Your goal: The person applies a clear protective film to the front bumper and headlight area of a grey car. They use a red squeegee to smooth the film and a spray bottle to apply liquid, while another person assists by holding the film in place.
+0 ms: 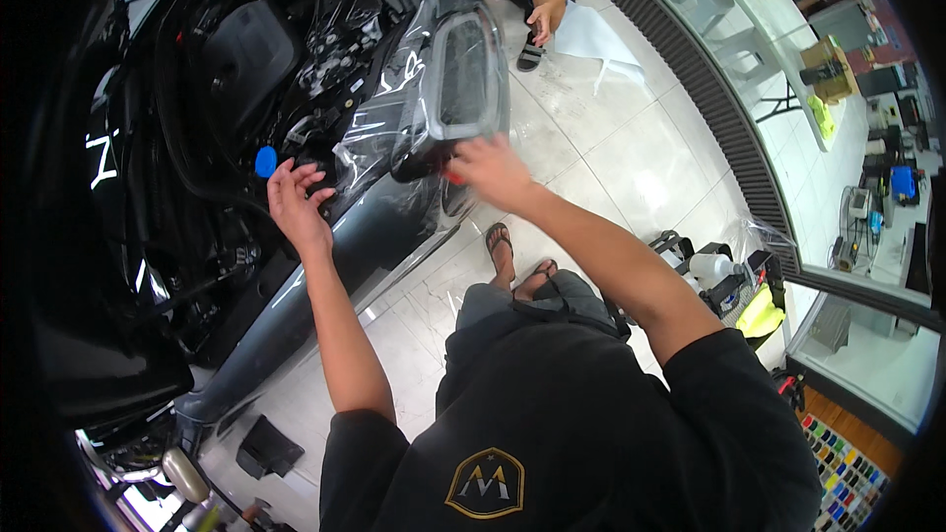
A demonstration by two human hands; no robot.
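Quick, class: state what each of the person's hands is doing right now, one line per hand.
Left hand: open, fingers spread, resting on the clear film over the car's front.
Right hand: pressed on the film below the headlight, with a small red tool under it; grip cannot be told.

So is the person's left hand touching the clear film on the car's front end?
Touching. The head view shows the left hand with palm and fingers pressed flat on the clear film beside the headlight, no gap visible.

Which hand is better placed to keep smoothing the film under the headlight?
Probably right. The right hand already presses a small red tool on the clear film just below the headlight. The left hand rests farther back, near the blue cap.
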